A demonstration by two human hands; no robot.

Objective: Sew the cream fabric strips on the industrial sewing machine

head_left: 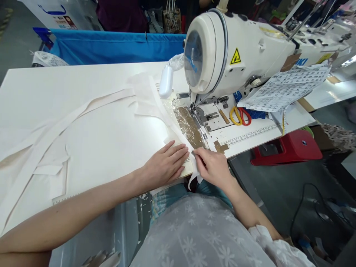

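A long piece of thin white fabric [147,98] stretches over the white table and narrows toward the front edge. My left hand [167,163] lies flat on it near that edge, fingers stretched out. Just to the right, my right hand [213,165] pinches the fabric's edge between thumb and fingers, and a small dark tip shows at the pinch. A short end of the fabric hangs over the table edge between my hands. Beyond them stands a white sewing machine [250,52], its needle area above a metal plate covered partly with brown tape [190,128].
Scissors with yellow and red handles [240,116] and a printed paper sheet [289,89] are at the machine's right. A ruler strip [250,134] runs along the table. A red stool [289,148] stands at right, a blue cloth trough [116,47] behind, a plastic bin [126,226] below.
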